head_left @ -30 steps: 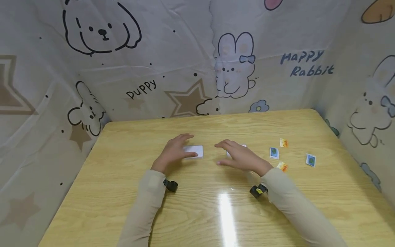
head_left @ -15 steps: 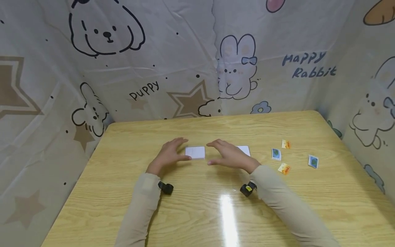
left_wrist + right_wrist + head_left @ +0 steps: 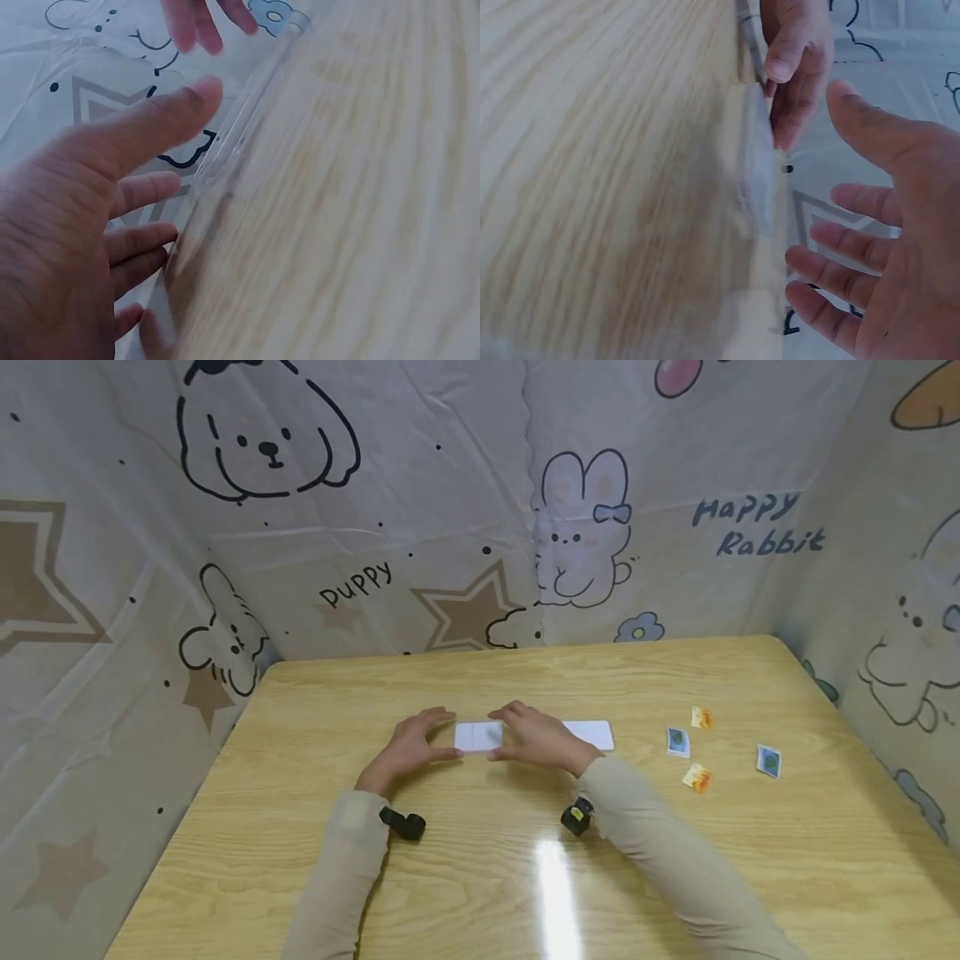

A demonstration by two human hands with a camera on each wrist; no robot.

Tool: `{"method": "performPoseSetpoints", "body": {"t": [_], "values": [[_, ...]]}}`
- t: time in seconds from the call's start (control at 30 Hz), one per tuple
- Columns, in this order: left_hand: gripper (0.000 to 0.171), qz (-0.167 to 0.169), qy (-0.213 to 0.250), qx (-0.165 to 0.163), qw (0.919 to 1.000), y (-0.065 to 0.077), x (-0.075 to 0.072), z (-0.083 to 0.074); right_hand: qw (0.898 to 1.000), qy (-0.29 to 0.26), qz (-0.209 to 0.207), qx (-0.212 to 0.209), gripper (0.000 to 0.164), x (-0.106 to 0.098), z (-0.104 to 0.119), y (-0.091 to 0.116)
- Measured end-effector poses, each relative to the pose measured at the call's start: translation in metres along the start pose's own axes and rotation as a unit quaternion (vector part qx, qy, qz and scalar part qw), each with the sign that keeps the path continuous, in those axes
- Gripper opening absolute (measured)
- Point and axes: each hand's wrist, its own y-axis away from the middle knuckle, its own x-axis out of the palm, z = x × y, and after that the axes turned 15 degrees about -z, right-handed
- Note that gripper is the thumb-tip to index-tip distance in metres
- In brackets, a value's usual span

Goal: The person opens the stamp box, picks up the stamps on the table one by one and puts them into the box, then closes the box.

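Observation:
A white rectangular piece (image 3: pixel 477 737) with a faint line across it lies on the wooden table in the head view, between the two hands. My left hand (image 3: pixel 409 744) reaches in from its left, thumb and fingers spread with the tips at its left end. At its right end is my right hand (image 3: pixel 538 740), thumb and fingers likewise apart. A second white rectangular piece (image 3: pixel 592 734) lies behind the right wrist, partly covered by that hand. From the right wrist view, a low white slab (image 3: pixel 756 165) shows near the left hand (image 3: pixel 799 71), with nothing in the right palm.
On the right of the table (image 3: pixel 450 877) lie several small picture cards, among them a blue one (image 3: pixel 678 742), an orange one (image 3: pixel 697 777) and another blue one (image 3: pixel 768 761). A printed cloth (image 3: pixel 450 527) hangs behind the table's far edge.
My right hand has moved left from the second white piece to the right end of the first. My left hand has drawn back from over the first piece to its left end.

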Motion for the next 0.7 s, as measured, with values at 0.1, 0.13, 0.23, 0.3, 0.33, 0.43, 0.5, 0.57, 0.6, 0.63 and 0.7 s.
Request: {"method": "performPoseSetpoints", "body": {"t": [0.1, 0.13, 0.23, 0.3, 0.33, 0.43, 0.5, 0.57, 0.6, 0.63, 0.7], "values": [[0.076, -0.002, -0.002, 0.002, 1.0, 0.004, 0.003, 0.004, 1.0, 0.014, 0.008, 0.013, 0.072, 0.009, 0.001, -0.005], [0.076, -0.002, -0.005, 0.0, 1.0, 0.005, 0.004, 0.005, 1.0, 0.017, 0.011, 0.018, 0.072, 0.011, 0.001, -0.006], [0.077, 0.001, -0.012, -0.006, 0.9999, 0.007, 0.006, 0.007, 0.999, 0.021, 0.023, 0.035, 0.073, 0.017, 0.002, -0.01], [0.076, -0.001, -0.016, -0.003, 0.9999, 0.007, 0.006, 0.008, 0.999, 0.024, 0.024, 0.04, 0.073, 0.019, 0.002, -0.011], [0.075, -0.004, -0.019, 0.003, 0.9998, 0.006, 0.006, 0.008, 0.998, 0.027, 0.025, 0.042, 0.073, 0.019, 0.002, -0.013], [0.073, -0.008, -0.03, 0.015, 0.9994, 0.004, 0.006, 0.009, 0.998, 0.037, 0.024, 0.038, 0.072, 0.02, 0.001, -0.016], [0.073, -0.011, -0.033, 0.018, 0.9992, 0.003, 0.007, 0.01, 0.998, 0.046, 0.027, 0.034, 0.071, 0.02, 0.001, -0.018], [0.072, -0.011, -0.035, 0.016, 0.9992, 0.003, 0.006, 0.009, 0.998, 0.053, 0.03, 0.03, 0.068, 0.02, 0.001, -0.021], [0.072, -0.011, -0.036, 0.015, 0.9992, 0.003, 0.006, 0.009, 0.998, 0.054, 0.031, 0.029, 0.067, 0.02, 0.001, -0.022], [0.072, -0.01, -0.035, 0.015, 0.9992, 0.003, 0.006, 0.009, 0.997, 0.057, 0.034, 0.028, 0.066, 0.02, 0.001, -0.023], [0.071, -0.007, -0.032, 0.014, 0.9994, 0.003, 0.005, 0.007, 0.997, 0.058, 0.038, 0.029, 0.065, 0.019, 0.0, -0.024]]}}
